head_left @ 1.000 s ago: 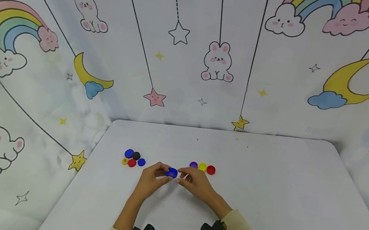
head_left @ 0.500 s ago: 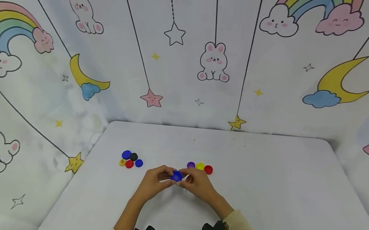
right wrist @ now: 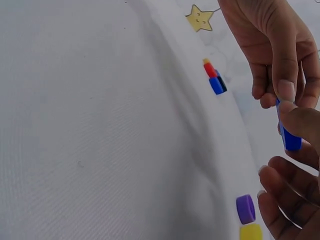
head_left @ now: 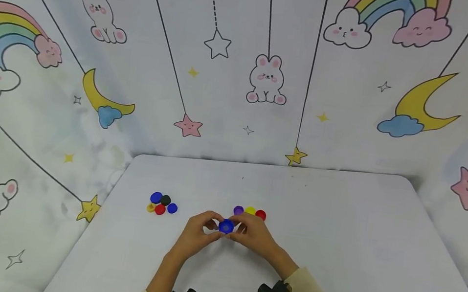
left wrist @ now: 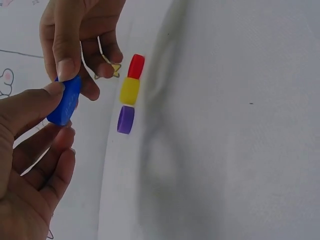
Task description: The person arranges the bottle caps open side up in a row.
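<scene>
A blue bottle cap (head_left: 226,226) is held up between both hands, over the near middle of the white table (head_left: 334,258). In the head view its round face points up at the camera. My left hand (head_left: 197,234) pinches it from the left with thumb and fingers. From the other side my right hand (head_left: 255,236) pinches it too. The left wrist view shows the cap (left wrist: 67,102) edge-on, a thumb of each hand on its side. Much of the cap (right wrist: 290,138) is covered by fingers in the right wrist view.
Just beyond the right hand, a purple cap (head_left: 238,210), a yellow cap (head_left: 249,210) and a red cap (head_left: 261,214) lie in a row. Farther left is a cluster with a black cap (head_left: 165,200), a red one, a small yellow one and two blue ones. A patterned cloth backs the table.
The right fingers, earlier apart from the blue cap, now pinch it together with the left hand. The cap has turned face up and shifted slightly right. The other caps lie as before.
</scene>
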Action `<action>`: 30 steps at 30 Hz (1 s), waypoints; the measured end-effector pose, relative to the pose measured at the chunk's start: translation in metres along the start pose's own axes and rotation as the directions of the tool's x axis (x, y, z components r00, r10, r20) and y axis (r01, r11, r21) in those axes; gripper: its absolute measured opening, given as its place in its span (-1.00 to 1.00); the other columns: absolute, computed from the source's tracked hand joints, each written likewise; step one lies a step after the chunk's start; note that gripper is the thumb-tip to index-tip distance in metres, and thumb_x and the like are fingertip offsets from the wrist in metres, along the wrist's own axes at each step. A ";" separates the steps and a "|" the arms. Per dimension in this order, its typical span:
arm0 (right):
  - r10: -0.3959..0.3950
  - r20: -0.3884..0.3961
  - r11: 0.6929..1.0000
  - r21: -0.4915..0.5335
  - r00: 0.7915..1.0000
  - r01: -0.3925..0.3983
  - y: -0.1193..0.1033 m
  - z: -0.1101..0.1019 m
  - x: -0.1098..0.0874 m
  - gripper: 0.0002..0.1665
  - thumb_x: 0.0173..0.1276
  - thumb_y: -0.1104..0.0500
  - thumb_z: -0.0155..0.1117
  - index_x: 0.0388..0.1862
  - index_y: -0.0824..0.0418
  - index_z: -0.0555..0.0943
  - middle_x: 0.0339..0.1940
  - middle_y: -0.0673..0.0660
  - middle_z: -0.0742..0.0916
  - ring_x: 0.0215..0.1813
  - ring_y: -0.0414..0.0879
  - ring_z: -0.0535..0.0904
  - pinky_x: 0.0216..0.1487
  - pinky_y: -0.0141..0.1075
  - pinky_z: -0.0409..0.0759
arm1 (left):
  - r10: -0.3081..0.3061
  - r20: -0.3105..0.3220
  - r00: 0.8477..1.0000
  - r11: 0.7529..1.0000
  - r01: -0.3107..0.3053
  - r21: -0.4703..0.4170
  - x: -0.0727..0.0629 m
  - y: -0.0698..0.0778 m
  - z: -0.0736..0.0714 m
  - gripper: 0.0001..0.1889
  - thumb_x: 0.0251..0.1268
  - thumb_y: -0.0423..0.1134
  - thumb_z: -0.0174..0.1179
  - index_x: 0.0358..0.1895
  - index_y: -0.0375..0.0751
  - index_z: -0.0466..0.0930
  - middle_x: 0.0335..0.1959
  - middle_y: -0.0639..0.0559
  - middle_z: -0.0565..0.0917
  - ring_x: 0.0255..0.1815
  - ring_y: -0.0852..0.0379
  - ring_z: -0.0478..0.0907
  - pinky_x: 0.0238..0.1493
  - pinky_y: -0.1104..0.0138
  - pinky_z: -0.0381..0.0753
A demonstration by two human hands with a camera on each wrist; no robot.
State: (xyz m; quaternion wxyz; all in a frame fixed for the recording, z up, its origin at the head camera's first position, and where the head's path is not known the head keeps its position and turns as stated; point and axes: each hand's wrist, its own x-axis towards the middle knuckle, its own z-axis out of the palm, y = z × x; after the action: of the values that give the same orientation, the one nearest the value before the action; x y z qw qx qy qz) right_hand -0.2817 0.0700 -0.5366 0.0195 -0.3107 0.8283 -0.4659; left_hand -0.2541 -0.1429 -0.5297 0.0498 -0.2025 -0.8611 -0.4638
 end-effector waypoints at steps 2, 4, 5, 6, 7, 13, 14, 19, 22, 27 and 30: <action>0.021 0.013 0.999 -0.048 1.000 -0.021 0.000 0.000 -0.001 -0.59 0.18 0.14 0.50 0.01 0.22 0.68 -0.19 0.01 0.75 -0.25 -0.12 0.63 -0.24 -0.43 0.61 | 0.001 0.005 1.000 0.999 -0.001 0.035 0.000 -0.001 0.003 -0.67 0.09 -0.39 0.43 -0.07 -0.11 0.60 -0.23 0.08 0.68 -0.29 0.12 0.61 -0.18 0.24 0.68; 0.043 0.019 0.991 -0.126 0.999 -0.040 0.002 0.002 -0.002 -0.58 0.18 0.12 0.49 0.02 0.20 0.68 -0.20 0.00 0.74 -0.23 -0.13 0.62 -0.23 -0.44 0.60 | 0.017 0.012 1.000 0.998 -0.018 0.067 0.000 -0.004 0.007 -0.69 0.09 -0.40 0.43 -0.11 -0.11 0.60 -0.25 0.08 0.67 -0.36 0.18 0.55 -0.27 0.33 0.65; 0.056 0.021 0.984 -0.172 0.998 -0.052 0.004 0.003 -0.002 -0.58 0.19 0.10 0.50 0.02 0.19 0.67 -0.21 -0.01 0.74 -0.23 -0.15 0.61 -0.23 -0.44 0.59 | 0.025 0.017 1.000 0.997 -0.026 0.077 0.000 -0.005 0.009 -0.71 0.09 -0.41 0.42 -0.13 -0.11 0.60 -0.25 0.08 0.66 -0.39 0.22 0.52 -0.31 0.37 0.63; 0.069 0.022 0.974 -0.218 0.997 -0.063 0.006 0.004 -0.003 -0.57 0.18 0.08 0.50 0.02 0.17 0.67 -0.23 -0.01 0.73 -0.24 -0.17 0.59 -0.24 -0.44 0.57 | 0.035 0.021 0.999 0.995 -0.036 0.090 0.001 -0.007 0.011 -0.72 0.09 -0.42 0.42 -0.15 -0.11 0.59 -0.24 0.08 0.66 -0.41 0.25 0.49 -0.34 0.42 0.60; 0.076 0.023 0.963 -0.261 0.997 -0.068 0.008 0.005 -0.003 -0.56 0.18 0.06 0.50 0.02 0.17 0.67 -0.24 -0.01 0.73 -0.25 -0.19 0.58 -0.24 -0.43 0.57 | 0.042 0.025 0.999 0.994 -0.045 0.101 0.001 -0.009 0.013 -0.73 0.09 -0.42 0.42 -0.18 -0.10 0.59 -0.23 0.08 0.66 -0.42 0.27 0.47 -0.37 0.45 0.58; 0.107 0.019 0.920 -0.380 0.994 -0.091 0.015 0.009 -0.005 -0.53 0.14 0.02 0.52 -0.01 0.19 0.68 -0.38 -0.01 0.67 -0.34 -0.21 0.50 -0.31 -0.39 0.52 | 0.061 0.038 0.997 0.986 -0.066 0.152 0.003 -0.020 0.026 -0.76 0.08 -0.43 0.42 -0.28 -0.08 0.57 -0.21 0.08 0.66 -0.44 0.28 0.43 -0.41 0.50 0.51; 0.111 0.016 0.918 -0.384 0.994 -0.096 0.016 0.009 -0.005 -0.53 0.14 0.02 0.52 -0.02 0.20 0.67 -0.39 -0.02 0.67 -0.35 -0.22 0.49 -0.32 -0.38 0.51 | 0.065 0.034 0.997 0.985 -0.070 0.157 0.004 -0.022 0.028 -0.77 0.08 -0.44 0.42 -0.29 -0.09 0.57 -0.22 0.08 0.66 -0.44 0.27 0.43 -0.41 0.49 0.51; 0.121 -0.017 0.909 -0.399 0.992 -0.118 0.018 0.011 -0.006 -0.56 0.15 0.08 0.52 -0.03 0.23 0.67 -0.43 -0.04 0.65 -0.37 -0.21 0.49 -0.35 -0.38 0.51 | 0.090 0.007 0.996 0.981 -0.090 0.171 0.009 -0.026 0.035 -0.77 0.05 -0.45 0.43 -0.34 -0.12 0.57 -0.24 0.06 0.66 -0.44 0.28 0.45 -0.40 0.48 0.51; 0.127 -0.043 0.899 -0.418 0.991 -0.133 0.018 0.012 -0.005 -0.57 0.14 0.11 0.52 -0.03 0.25 0.66 -0.46 -0.05 0.62 -0.40 -0.22 0.47 -0.38 -0.38 0.48 | 0.085 0.004 0.996 0.979 -0.084 0.184 0.011 -0.027 0.038 -0.79 0.06 -0.44 0.43 -0.35 -0.13 0.57 -0.22 0.05 0.67 -0.44 0.29 0.46 -0.39 0.48 0.53; 0.162 -0.057 0.882 -0.440 0.985 -0.170 0.020 0.014 -0.002 -0.58 0.18 0.11 0.49 -0.02 0.25 0.66 -0.48 -0.06 0.61 -0.42 -0.23 0.44 -0.37 -0.40 0.48 | 0.051 -0.001 0.999 0.967 -0.049 0.251 0.014 -0.028 0.040 -0.80 0.05 -0.42 0.43 -0.39 -0.11 0.59 -0.19 0.05 0.68 -0.41 0.26 0.52 -0.36 0.45 0.56; 0.188 -0.068 0.883 -0.425 0.980 -0.199 0.020 0.014 -0.002 -0.58 0.19 0.14 0.48 0.01 0.26 0.64 -0.48 -0.06 0.60 -0.41 -0.22 0.44 -0.34 -0.38 0.50 | 0.038 0.003 0.999 0.949 -0.037 0.312 0.015 -0.027 0.041 -0.81 0.05 -0.39 0.44 -0.41 -0.10 0.58 -0.17 0.04 0.68 -0.39 0.22 0.54 -0.34 0.42 0.56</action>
State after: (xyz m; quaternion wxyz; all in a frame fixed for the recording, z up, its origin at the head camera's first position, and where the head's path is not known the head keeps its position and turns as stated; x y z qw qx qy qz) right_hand -0.2857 0.0677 -0.5602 -0.0133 -0.2176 0.9374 -0.2715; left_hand -0.2746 -0.1179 -0.5697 0.0912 -0.2078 -0.9195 -0.3209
